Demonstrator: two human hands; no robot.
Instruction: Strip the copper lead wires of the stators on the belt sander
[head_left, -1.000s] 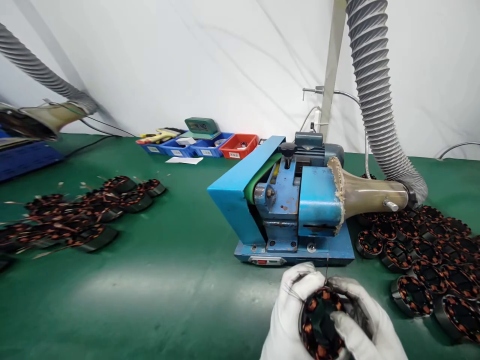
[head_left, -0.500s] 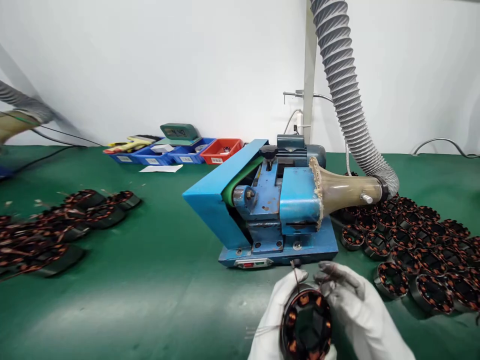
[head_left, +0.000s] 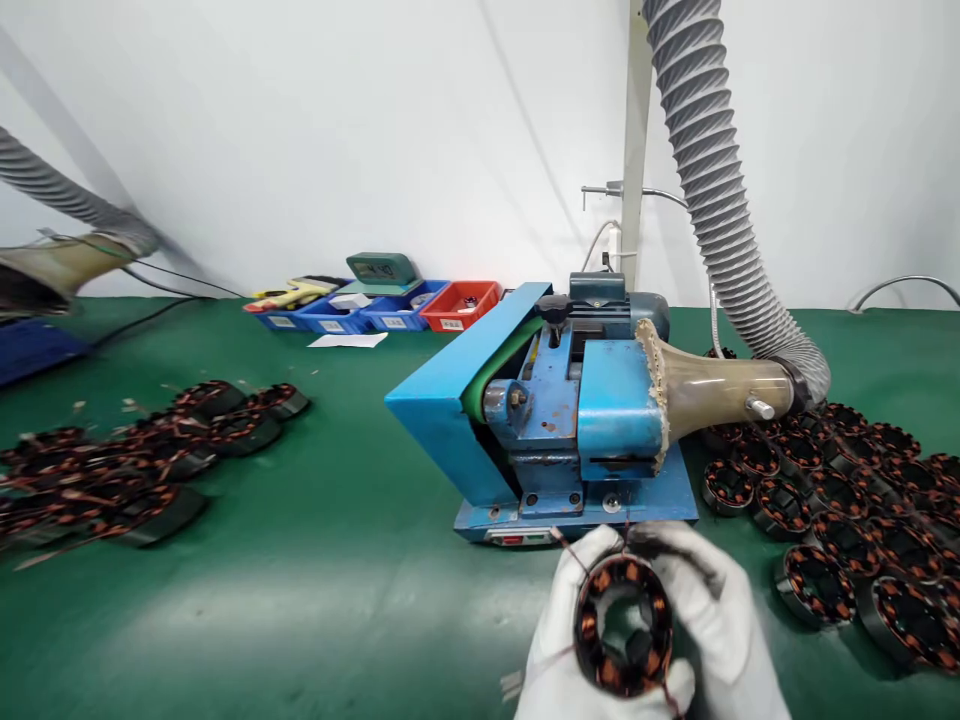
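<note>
Both my white-gloved hands hold one round motor stator (head_left: 623, 625) with copper windings, low in the view, just in front of the blue machine (head_left: 559, 415). My left hand (head_left: 559, 640) wraps the stator's left side and underside. My right hand (head_left: 712, 620) closes over its right side and top, fingers curled near thin wire ends sticking up from the stator. The stator's open bore faces me.
A grey ribbed hose (head_left: 720, 190) joins the machine through a beige funnel (head_left: 712, 390). Several stators (head_left: 840, 500) lie at the right, several more (head_left: 142, 460) at the left on the green mat. Blue and red bins (head_left: 397, 305) stand by the wall.
The stator has been turned in my hands and raised slightly, its bore now facing me. The camera has swung a little left.
</note>
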